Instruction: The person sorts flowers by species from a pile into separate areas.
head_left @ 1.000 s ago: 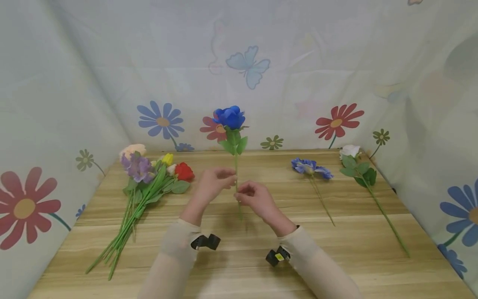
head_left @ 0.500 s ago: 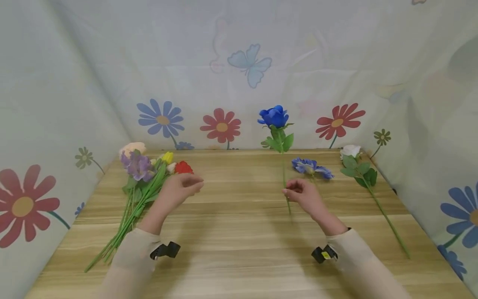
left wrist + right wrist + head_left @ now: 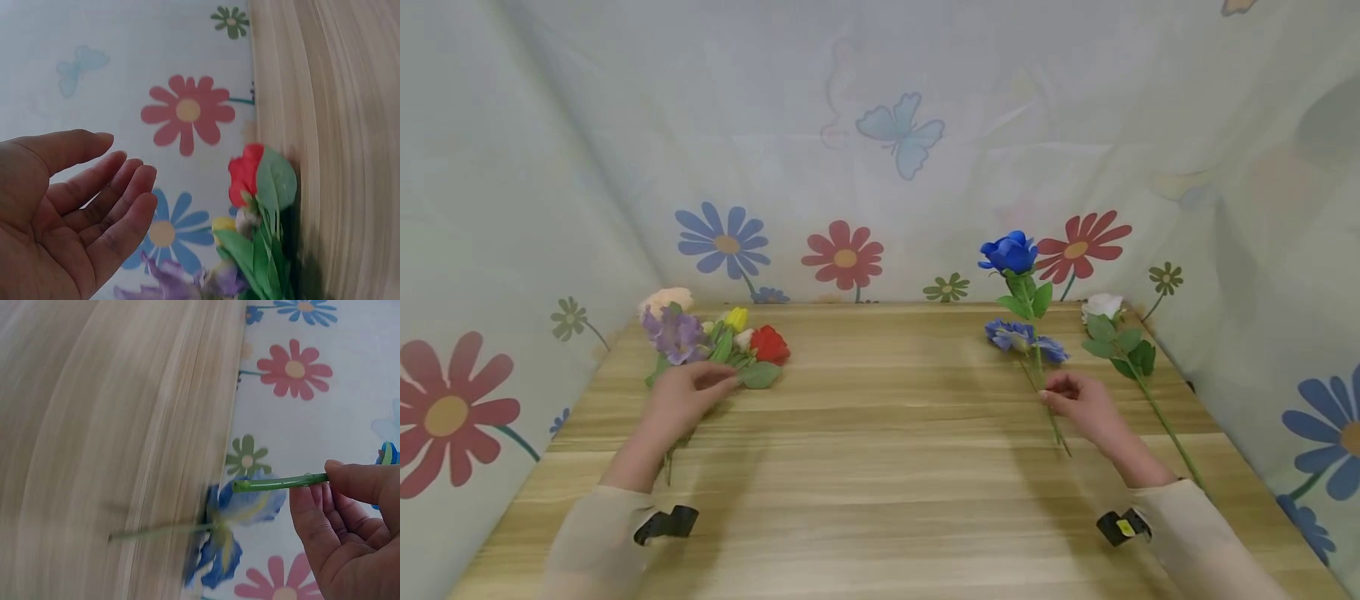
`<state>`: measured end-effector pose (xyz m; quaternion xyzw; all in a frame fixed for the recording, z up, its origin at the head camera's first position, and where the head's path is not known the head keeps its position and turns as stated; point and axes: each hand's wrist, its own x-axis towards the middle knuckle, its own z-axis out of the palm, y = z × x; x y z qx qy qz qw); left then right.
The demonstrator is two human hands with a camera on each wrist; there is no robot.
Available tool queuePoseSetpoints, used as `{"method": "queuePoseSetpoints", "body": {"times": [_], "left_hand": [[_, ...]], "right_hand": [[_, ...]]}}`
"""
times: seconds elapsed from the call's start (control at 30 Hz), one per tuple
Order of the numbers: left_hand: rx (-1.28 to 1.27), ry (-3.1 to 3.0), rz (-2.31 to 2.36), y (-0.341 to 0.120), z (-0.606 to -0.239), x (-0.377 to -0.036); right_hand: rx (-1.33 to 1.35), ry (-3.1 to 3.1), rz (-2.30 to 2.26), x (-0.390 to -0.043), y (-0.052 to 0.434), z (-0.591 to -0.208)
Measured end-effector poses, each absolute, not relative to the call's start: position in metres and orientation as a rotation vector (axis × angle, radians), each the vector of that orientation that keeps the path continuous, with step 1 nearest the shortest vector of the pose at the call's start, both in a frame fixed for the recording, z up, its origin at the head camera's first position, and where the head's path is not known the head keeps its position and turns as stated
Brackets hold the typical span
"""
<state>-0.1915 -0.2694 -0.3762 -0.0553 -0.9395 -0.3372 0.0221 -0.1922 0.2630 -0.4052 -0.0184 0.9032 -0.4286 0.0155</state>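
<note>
A: The tabletop (image 3: 887,467) looks like pale wood, straight-grained, smooth with a low sheen.

B: And the backdrop (image 3: 925,100)? Thin matt cloth, printed, softly creased.

A: The blue rose (image 3: 1009,252) has matt fabric petals; its stem (image 3: 275,483) is smooth green plastic, slightly glossy.

B: The bunch of flowers (image 3: 707,342) looks alike: cloth blooms and leaves.

White rose (image 3: 1105,305), pale blue flower (image 3: 1021,334), wooden table (image 3: 880,467)

Wooden table (image 3: 880,467) with flower bunch (image 3: 700,350), blue iris (image 3: 1018,335), white rose (image 3: 1108,321).
</note>
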Motion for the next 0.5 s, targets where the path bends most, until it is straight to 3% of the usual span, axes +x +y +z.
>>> {"method": "queuePoseSetpoints", "body": {"times": [0.5], "left_hand": [[0.009,-3.013,-0.904,-0.341,-0.382,-0.187]], "right_hand": [[0.091,2.959,-1.125,-0.187,0.355,-0.412]]}}
